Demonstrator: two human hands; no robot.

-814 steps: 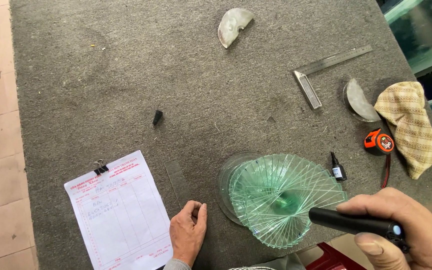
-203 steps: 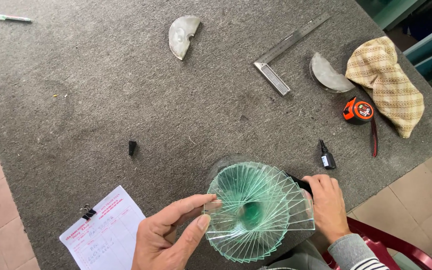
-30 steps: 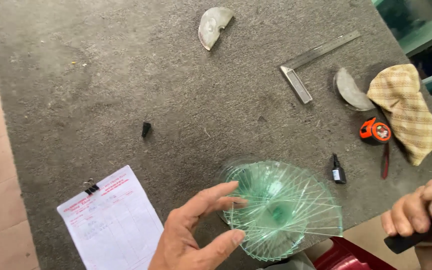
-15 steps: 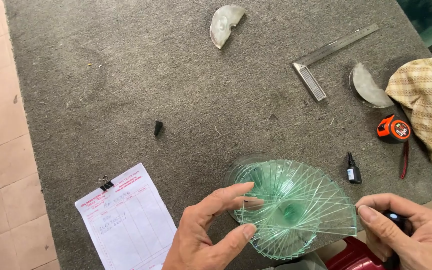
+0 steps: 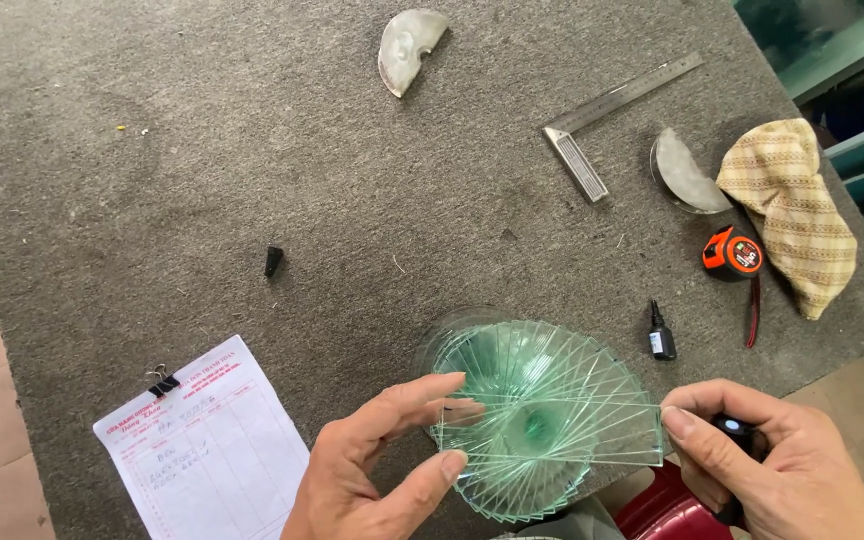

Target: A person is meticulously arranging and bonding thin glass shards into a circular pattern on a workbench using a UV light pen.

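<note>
Where both hands meet, glass fan (image 5: 542, 425).

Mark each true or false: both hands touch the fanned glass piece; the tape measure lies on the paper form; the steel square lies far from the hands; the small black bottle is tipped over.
1. Both hands touch the fanned glass stack: true; left hand and right hand grip its opposite edges.
2. Tape measure lies on the paper form: false; it lies beside the checked cloth.
3. Steel square lies far from the hands: true.
4. Small black bottle is tipped over: false; it stands upright.
</note>
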